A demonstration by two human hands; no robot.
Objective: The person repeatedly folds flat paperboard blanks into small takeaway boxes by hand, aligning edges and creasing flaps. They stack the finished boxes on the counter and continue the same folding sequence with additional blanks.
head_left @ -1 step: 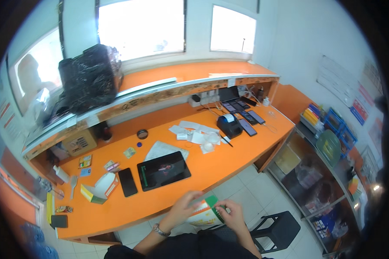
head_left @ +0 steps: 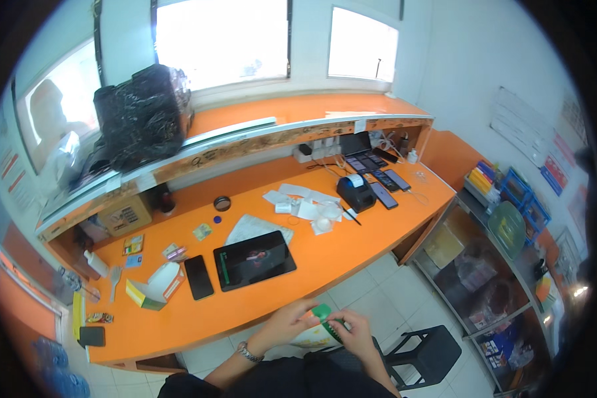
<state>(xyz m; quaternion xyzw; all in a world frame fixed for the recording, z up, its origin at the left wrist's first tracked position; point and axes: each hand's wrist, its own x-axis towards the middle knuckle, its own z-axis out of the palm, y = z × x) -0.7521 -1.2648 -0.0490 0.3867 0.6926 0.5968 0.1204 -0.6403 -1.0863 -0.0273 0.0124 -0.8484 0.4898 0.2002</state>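
Just off the front edge of the orange desk, both hands work at a white, green and yellow packet (head_left: 315, 338). My left hand (head_left: 288, 323), with a metal-band watch on its wrist, is closed over the packet's upper left part. At the top right, my right hand (head_left: 353, 330) pinches the green edge between thumb and fingers. A green flap stands up between the two hands. Fingers and palms cover much of the packet, so its exact kind is hard to make out. On the desk beyond lies a black tablet (head_left: 254, 261).
The orange desk (head_left: 331, 265) holds a dark phone (head_left: 198, 277), an opened carton (head_left: 158, 288), papers (head_left: 259, 229), a card terminal (head_left: 356, 192) and several phones. A dark plastic stool (head_left: 421, 355) stands at right, beside a glass cabinet (head_left: 471, 265). A black bag (head_left: 139, 119) sits on the ledge.
My left hand has shifted right along the packet, covering the orange and white part that showed before. The green flap now appears smaller between the hands. The view has shifted slightly.
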